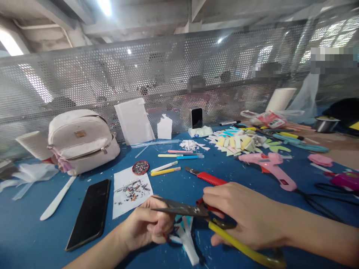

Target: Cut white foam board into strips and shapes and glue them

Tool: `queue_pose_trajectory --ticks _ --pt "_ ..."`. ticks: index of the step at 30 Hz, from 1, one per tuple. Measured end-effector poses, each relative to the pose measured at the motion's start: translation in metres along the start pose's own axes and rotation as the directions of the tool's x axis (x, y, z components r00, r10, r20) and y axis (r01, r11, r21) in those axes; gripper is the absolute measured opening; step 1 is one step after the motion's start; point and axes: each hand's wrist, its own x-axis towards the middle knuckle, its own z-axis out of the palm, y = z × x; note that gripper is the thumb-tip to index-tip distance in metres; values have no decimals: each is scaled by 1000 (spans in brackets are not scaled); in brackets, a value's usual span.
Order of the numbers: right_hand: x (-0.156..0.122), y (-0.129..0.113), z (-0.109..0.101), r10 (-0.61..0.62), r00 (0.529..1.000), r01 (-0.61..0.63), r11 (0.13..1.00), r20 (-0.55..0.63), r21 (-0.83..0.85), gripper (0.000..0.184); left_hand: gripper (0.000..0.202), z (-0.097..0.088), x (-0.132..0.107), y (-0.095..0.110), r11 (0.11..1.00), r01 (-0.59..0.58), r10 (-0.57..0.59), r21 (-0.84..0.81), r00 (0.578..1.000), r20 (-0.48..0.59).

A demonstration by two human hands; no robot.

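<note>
My right hand (241,213) grips a pair of scissors (193,210) with a dark and yellow handle. Their blades point left, slightly parted, and the tips reach across the fingers of my left hand (153,220). That left hand is closed, thumb and fingers pressed together; whatever lies inside them is hidden. Just right of those fingers, below the blades, is a bundle of white and light-blue strips (186,239) with thin dark and red bits; whether the fingers hold it I cannot tell. Beyond my right hand lies a red box cutter (211,178), blade exposed.
A pink glue gun (269,160) and its cord lie at right, behind them a pile of paper pieces (241,144). Left are a phone (89,213), a white plastic knife (57,198), a backpack (84,138) and a paper (120,205) with dark bits. Several markers (165,171) lie mid-table.
</note>
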Motion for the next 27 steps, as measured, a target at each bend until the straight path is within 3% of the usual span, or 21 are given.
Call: queue_pose_trajectory --ticks 6,27 --pt "-1 -2 -2 12 1000 -12 1000 21 21 52 28 -1 -1 1 1000 -12 12 0 1000 27" --pt "-7 3 -3 45 999 -45 998 7 31 51 30 5 0 3 999 2 -4 -35 1000 -31"
